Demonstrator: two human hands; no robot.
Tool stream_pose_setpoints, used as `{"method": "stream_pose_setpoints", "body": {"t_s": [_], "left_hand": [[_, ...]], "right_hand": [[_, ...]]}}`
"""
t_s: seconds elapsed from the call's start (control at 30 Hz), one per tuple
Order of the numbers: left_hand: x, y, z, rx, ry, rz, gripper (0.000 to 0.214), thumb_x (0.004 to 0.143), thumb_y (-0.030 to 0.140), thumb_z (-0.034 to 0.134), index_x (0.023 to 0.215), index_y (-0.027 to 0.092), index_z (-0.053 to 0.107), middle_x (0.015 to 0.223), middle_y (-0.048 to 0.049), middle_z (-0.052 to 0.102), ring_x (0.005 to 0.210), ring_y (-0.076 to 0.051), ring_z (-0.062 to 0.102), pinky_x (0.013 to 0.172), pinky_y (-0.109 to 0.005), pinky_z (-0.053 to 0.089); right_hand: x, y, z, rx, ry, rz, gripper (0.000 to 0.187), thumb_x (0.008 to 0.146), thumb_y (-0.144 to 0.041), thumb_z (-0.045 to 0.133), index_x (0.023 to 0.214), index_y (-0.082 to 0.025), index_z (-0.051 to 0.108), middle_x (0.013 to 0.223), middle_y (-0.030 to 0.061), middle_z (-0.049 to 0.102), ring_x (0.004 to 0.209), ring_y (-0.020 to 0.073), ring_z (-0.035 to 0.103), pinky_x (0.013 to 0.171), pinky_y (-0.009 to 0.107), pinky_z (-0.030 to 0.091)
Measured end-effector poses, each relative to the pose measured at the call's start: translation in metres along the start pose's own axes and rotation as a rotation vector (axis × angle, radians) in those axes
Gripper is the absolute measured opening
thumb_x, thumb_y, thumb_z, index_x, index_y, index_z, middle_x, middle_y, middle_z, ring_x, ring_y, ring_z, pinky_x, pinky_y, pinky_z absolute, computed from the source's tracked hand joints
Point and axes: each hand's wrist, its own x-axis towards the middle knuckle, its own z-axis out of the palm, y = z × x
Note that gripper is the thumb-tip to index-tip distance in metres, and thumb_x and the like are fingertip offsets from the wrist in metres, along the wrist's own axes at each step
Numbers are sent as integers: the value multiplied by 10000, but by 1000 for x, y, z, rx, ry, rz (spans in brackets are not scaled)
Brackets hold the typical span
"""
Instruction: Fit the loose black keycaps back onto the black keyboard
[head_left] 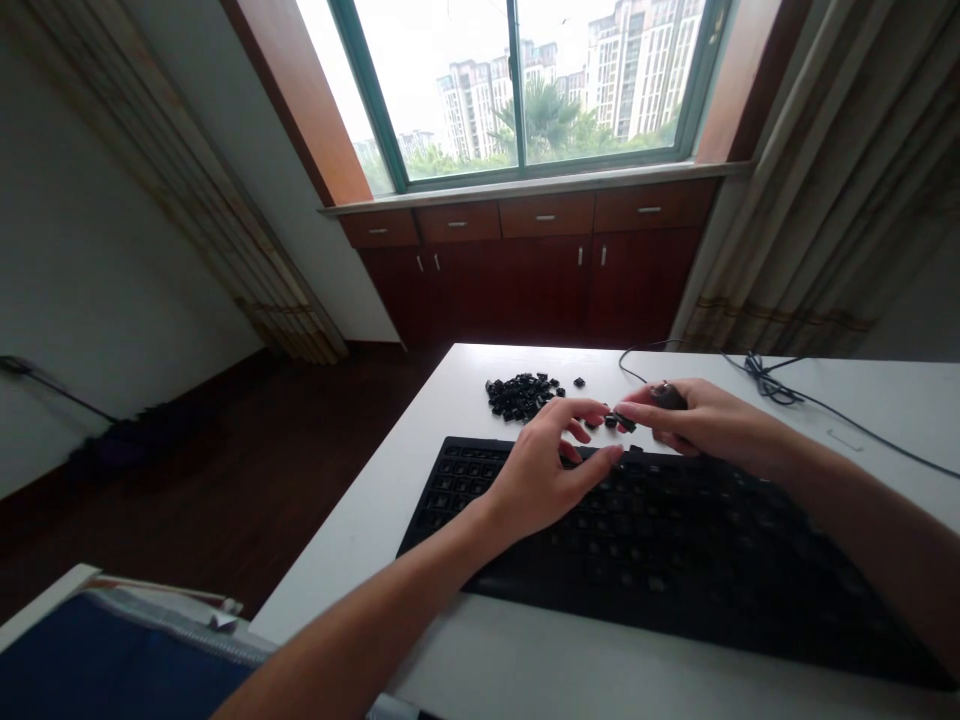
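A black keyboard lies across the white table, with many of its keycaps off. Over its back edge is my left hand, thumb and fingers apart and nothing visibly held between them. My right hand is closed around a small dark rounded object, whose exact kind I cannot make out. Beneath its fingertips is a black keycap; whether the fingers grip it is unclear. A few more loose keycaps lie just behind the keyboard. A heap of black keycaps sits beyond my left hand.
The white table ends at the left and at the back. A black cable lies coiled at the back right, near a thin bent wire. A blue fabric seat stands at lower left. Cabinets line the window wall.
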Motion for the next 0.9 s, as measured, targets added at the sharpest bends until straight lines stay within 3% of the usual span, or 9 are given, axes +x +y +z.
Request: {"method": "stream_pose_setpoints", "body": {"t_s": [0.13, 0.33, 0.5, 0.63, 0.9], "left_hand": [[0, -3, 1, -13, 30, -16, 365, 881, 366, 718, 1187, 204, 602, 1135, -80, 648, 948, -160, 624, 730, -254, 556], [-1, -5, 5, -37, 54, -3, 349, 856, 354, 754, 1138, 209, 607, 1081, -44, 669, 854, -128, 617, 680, -241, 520], [-1, -7, 6, -33, 75, 1, 307, 871, 344, 732, 1120, 198, 628, 1037, -50, 673, 811, -119, 603, 640, -231, 503], [-1, -7, 7, -42, 80, 11, 269, 879, 351, 724, 1093, 205, 652, 1012, -44, 682, 787, -110, 600, 636, -224, 493], [-1, -7, 8, -95, 55, -19, 356, 858, 336, 748, 1155, 213, 596, 1006, -34, 660, 791, -112, 599, 636, -222, 499]], "right_hand": [[-4, -4, 9, 222, -106, 32, 494, 824, -628, 678, 978, -160, 702, 600, -37, 486, 520, 90, 393, 449, 217, 297], [-7, -7, 16, 308, -176, 33, 493, 833, -613, 682, 1040, -167, 706, 597, -38, 491, 512, 86, 389, 436, 210, 286], [-8, -7, 13, 276, -167, 4, 491, 859, -590, 666, 1108, -168, 685, 571, -44, 492, 489, 84, 379, 448, 223, 277], [-9, -7, 9, 211, -195, -11, 454, 869, -580, 653, 1025, -156, 700, 591, -31, 507, 503, 88, 400, 459, 230, 302], [-14, -14, 5, 101, -169, -16, 515, 854, -554, 677, 1186, -161, 685, 615, -26, 540, 504, 93, 430, 464, 239, 314]]}}
